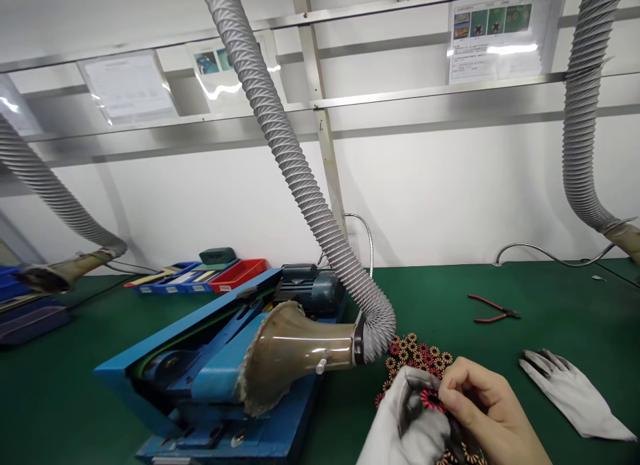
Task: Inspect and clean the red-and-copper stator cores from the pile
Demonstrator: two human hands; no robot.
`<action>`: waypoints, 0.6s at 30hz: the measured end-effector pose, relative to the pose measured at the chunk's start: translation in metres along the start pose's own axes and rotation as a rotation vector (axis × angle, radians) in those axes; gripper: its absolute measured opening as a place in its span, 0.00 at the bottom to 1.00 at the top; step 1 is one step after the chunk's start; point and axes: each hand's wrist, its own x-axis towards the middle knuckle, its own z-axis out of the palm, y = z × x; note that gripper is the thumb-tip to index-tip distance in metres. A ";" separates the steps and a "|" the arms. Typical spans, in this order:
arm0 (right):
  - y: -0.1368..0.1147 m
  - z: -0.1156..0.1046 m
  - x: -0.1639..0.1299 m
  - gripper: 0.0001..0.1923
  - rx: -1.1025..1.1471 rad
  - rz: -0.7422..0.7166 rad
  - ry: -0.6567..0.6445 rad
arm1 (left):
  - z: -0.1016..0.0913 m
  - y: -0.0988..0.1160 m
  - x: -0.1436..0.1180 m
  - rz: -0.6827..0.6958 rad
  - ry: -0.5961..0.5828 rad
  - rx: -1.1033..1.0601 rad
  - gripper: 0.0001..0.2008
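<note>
My left hand (407, 421) wears a white glove with dark-stained fingertips. It is closed on a small red toothed ring (432, 400), which looks like a wound ring core. My bare right hand (487, 411) is beside it, thumb and forefinger pinched together at the ring's right edge. Whatever may be between those fingertips is too small or hidden to make out. Behind and beneath both hands lies a pile of similar red and tan toothed rings (413, 351). Part of the pile is covered by my hands.
To my left stands a blue belt machine (210, 378) with a flared suction hood (290, 358) on a grey hose (295, 158). Red-handled cutters (495, 309) and a loose white glove (575, 395) lie on the right of the green tabletop (420, 298). A red bin (241, 275) is behind.
</note>
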 end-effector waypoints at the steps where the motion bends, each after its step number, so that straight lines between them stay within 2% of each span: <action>1: 0.001 0.001 0.000 0.26 0.017 0.004 0.022 | -0.003 -0.001 0.003 0.001 -0.037 0.019 0.16; 4: 0.005 0.002 -0.001 0.26 0.062 -0.009 0.081 | -0.009 -0.003 0.010 0.019 -0.161 0.055 0.17; 6: 0.007 0.003 -0.002 0.24 0.097 -0.020 0.093 | -0.009 -0.003 0.011 0.036 -0.198 0.089 0.18; 11: 0.013 0.002 -0.003 0.22 0.177 -0.007 0.086 | -0.004 0.003 0.006 -0.056 -0.206 0.030 0.18; 18: 0.012 0.001 -0.004 0.23 0.166 -0.025 0.059 | 0.003 0.010 0.005 -0.093 -0.178 -0.068 0.18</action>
